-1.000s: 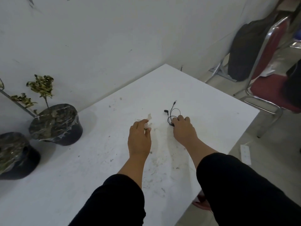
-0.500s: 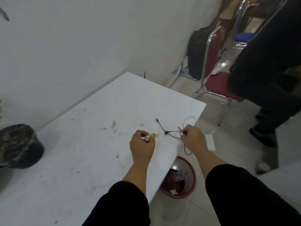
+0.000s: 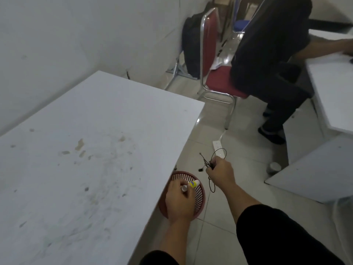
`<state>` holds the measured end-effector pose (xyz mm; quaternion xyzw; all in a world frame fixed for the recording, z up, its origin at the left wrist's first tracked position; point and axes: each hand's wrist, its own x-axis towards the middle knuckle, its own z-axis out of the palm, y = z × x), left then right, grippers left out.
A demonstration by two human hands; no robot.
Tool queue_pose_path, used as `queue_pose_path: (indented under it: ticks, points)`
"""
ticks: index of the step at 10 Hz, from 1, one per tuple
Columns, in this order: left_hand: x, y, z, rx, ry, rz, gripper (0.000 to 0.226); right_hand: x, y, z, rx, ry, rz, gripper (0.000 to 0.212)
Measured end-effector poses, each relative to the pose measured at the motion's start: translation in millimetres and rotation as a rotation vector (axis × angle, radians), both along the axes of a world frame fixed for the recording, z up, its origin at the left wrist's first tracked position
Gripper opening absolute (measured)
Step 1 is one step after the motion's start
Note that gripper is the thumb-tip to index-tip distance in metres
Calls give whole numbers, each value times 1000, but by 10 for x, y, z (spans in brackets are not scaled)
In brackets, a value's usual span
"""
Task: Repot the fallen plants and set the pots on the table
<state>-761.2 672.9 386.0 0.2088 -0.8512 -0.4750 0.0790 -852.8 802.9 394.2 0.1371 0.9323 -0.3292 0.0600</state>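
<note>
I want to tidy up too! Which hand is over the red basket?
The left hand, pinching a small white tube above the red basket. The right hand is off to the side over the floor, holding black earphones.

Single head-worn view, looking forward and steeply down.

The wide-angle camera sat close above both forearms, facing past the table (image 3: pixel 99 150) edge to the floor. The left hand (image 3: pixel 179 199) hung low centre over a red basket (image 3: pixel 200 196); the right hand (image 3: pixel 221 173) just beyond it. A chair (image 3: pixel 215 81) stood far ahead of them. No second view.
</note>
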Motion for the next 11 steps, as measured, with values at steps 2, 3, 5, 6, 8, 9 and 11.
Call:
queue_pose_path:
  ticks: [2,3,5,6,8,9,11]
  points:
    - [-21,-178,-635,-11,-75,117,9,-70,-167,-804,-21,-55,75,13]
    - [-74,-296,-869,-22,-114,128,6,-108,-237,-1107,-23,-81,116,19]
    - [-201,-345,-1230,-7,-226,82,9,-98,-201,-1571,62,-199,133,32]
    - [-256,-333,-1385,-9,-270,19,13,-42,-98,-1705,89,-170,81,29]
    - [-374,-315,-1458,-86,-390,-93,23,51,107,-1748,125,-198,94,28]
    - [-358,-328,-1340,-125,-429,-96,22,106,199,-1620,117,-207,77,27]
    - [-196,-197,-678,-192,-386,-268,19,151,274,-987,71,-105,62,24]
